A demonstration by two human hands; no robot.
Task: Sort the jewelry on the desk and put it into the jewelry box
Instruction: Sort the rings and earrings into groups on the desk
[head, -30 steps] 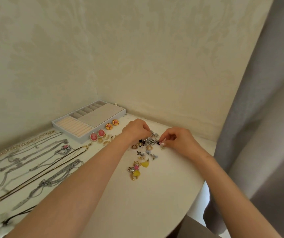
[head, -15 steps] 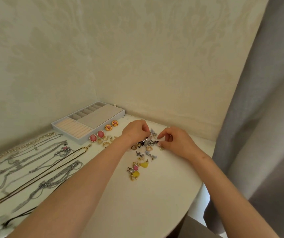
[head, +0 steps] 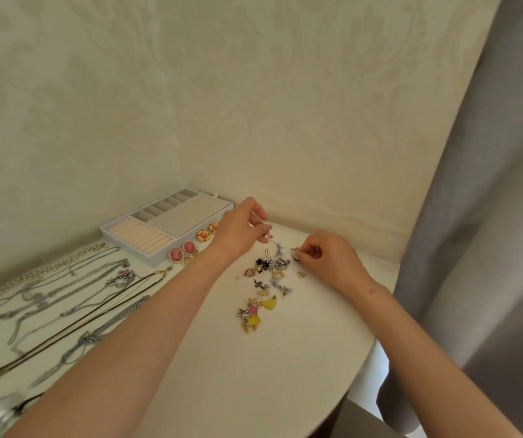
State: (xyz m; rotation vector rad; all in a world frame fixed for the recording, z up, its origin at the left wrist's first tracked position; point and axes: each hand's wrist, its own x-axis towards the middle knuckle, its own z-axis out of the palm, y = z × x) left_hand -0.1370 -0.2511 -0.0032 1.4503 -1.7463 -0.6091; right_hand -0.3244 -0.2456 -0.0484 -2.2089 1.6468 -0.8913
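My left hand (head: pixel 239 230) pinches a small pink piece (head: pixel 268 238) just above the earring pile (head: pixel 266 276) near the tabletop's (head: pixel 253 374) back edge. My right hand (head: pixel 329 262) pinches a tiny piece (head: pixel 295 251) beside the pile. The jewelry box (head: pixel 159 221) stands at the back edge, left of it.

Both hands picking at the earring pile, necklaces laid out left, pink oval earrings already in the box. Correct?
Not quite. In the head view the pink oval earrings lie on the desk just in front of the jewelry box, not in it. The rest holds.
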